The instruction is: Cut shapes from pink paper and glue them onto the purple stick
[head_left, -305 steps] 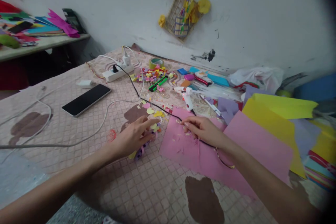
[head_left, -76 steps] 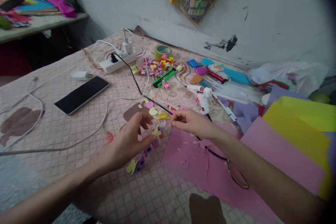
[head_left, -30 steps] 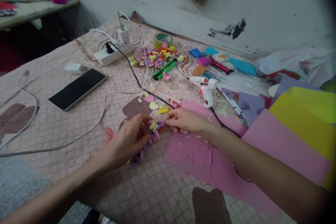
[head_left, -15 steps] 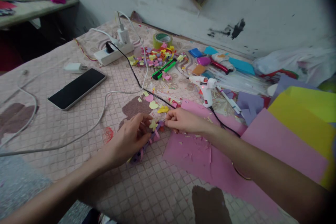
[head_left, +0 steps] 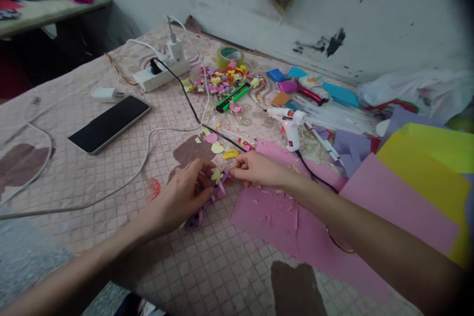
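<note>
My left hand (head_left: 185, 192) is closed around a purple strip (head_left: 192, 220) with dark spots and pink bands, which lies slantwise on the table. A pale yellow flower-shaped cutout (head_left: 217, 176) sits near the strip's upper end. There, my right hand (head_left: 254, 169) pinches with thumb and forefinger; whatever it grips is too small or hidden to make out. Just beyond the hands lie a yellow cutout (head_left: 230, 154) and a pale heart-shaped piece (head_left: 217, 148). Below the right forearm spreads a pink foam sheet (head_left: 266, 237) with scraps on it.
A white glue gun (head_left: 292, 133), lit red, stands behind my right hand. Beyond are a green cutter (head_left: 232, 98), a pile of small cutouts (head_left: 218, 80) and a tape roll (head_left: 229, 57). A phone (head_left: 109, 124), power strip (head_left: 161, 76) and loose cables occupy the left.
Almost nothing differs. The fingers of my right hand have shifted very slightly at the strip's end, while my left hand keeps its place.
</note>
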`<move>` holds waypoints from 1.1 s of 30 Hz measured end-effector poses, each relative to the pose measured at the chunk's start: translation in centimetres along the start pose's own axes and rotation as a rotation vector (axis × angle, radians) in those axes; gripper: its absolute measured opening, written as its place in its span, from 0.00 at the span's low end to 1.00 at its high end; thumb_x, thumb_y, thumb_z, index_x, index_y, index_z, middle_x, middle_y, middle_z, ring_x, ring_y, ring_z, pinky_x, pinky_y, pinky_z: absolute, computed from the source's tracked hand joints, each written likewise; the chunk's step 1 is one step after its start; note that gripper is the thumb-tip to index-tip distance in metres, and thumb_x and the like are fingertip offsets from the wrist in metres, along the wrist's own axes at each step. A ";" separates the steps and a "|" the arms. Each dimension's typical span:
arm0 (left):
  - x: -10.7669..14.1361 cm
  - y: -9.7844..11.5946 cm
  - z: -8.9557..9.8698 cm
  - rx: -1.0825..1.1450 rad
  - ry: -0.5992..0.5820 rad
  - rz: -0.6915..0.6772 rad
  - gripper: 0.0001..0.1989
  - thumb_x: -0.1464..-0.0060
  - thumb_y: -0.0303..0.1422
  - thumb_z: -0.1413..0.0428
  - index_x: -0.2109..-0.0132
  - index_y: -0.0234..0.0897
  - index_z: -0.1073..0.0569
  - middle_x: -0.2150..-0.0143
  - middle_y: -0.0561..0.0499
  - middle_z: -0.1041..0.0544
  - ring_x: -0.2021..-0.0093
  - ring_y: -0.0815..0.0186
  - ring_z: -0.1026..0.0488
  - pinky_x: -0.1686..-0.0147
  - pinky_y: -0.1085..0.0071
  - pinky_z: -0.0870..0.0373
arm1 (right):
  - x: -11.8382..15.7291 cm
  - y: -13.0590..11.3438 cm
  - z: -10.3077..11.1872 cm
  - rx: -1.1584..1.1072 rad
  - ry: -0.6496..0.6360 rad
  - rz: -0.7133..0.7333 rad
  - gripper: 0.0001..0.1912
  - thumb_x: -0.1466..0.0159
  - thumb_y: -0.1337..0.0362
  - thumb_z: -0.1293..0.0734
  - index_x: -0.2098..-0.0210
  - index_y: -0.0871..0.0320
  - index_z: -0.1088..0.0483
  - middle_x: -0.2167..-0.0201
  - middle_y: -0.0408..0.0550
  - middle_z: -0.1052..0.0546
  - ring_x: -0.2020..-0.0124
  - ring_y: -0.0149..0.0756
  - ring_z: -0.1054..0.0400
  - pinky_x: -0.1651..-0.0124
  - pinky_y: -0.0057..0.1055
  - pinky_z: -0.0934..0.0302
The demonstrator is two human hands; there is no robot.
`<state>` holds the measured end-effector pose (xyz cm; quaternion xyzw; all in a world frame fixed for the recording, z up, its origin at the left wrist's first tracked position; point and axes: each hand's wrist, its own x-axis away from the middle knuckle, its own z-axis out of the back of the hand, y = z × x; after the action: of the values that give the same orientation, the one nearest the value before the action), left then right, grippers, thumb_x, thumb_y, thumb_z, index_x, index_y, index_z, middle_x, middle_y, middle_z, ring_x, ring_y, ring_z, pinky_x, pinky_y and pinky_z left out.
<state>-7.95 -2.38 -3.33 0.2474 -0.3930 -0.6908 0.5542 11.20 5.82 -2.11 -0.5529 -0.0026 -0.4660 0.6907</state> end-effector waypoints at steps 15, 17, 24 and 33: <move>0.2 0.1 -0.1 -0.029 0.045 -0.019 0.14 0.50 0.26 0.48 0.54 0.36 0.36 0.62 0.49 0.28 0.68 0.69 0.28 0.71 0.72 0.29 | 4.9 0.9 2.2 -0.043 0.187 0.065 0.08 0.39 0.61 0.39 0.72 0.58 0.37 0.83 0.38 0.34 0.86 0.23 0.43 0.84 0.21 0.50; 0.3 0.0 -0.2 -0.044 0.058 -0.024 0.15 0.50 0.26 0.48 0.54 0.36 0.36 0.61 0.49 0.28 0.67 0.69 0.28 0.70 0.72 0.29 | 6.3 1.3 2.3 0.029 0.306 0.144 0.08 0.39 0.61 0.39 0.72 0.57 0.36 0.80 0.39 0.33 0.82 0.25 0.40 0.80 0.22 0.46; 0.6 0.3 -0.5 -0.056 0.067 -0.035 0.14 0.48 0.30 0.47 0.53 0.36 0.38 0.64 0.49 0.28 0.70 0.69 0.28 0.73 0.73 0.29 | 10.8 2.0 0.5 0.429 0.731 0.403 0.05 0.39 0.68 0.39 0.64 0.56 0.32 0.64 0.48 0.30 0.70 0.32 0.36 0.67 0.30 0.41; 1.1 0.5 -0.2 -0.149 0.136 -0.083 0.14 0.46 0.33 0.48 0.53 0.37 0.38 0.57 0.47 0.31 0.65 0.68 0.30 0.71 0.72 0.30 | 11.4 4.6 -3.7 0.655 0.342 0.377 0.07 0.34 0.68 0.43 0.64 0.58 0.33 0.65 0.48 0.30 0.63 0.35 0.34 0.61 0.32 0.40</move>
<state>-7.84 -3.54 -2.94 0.2679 -0.2914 -0.7219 0.5675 18.69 -4.54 -1.16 -0.2093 0.0650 -0.3911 0.8939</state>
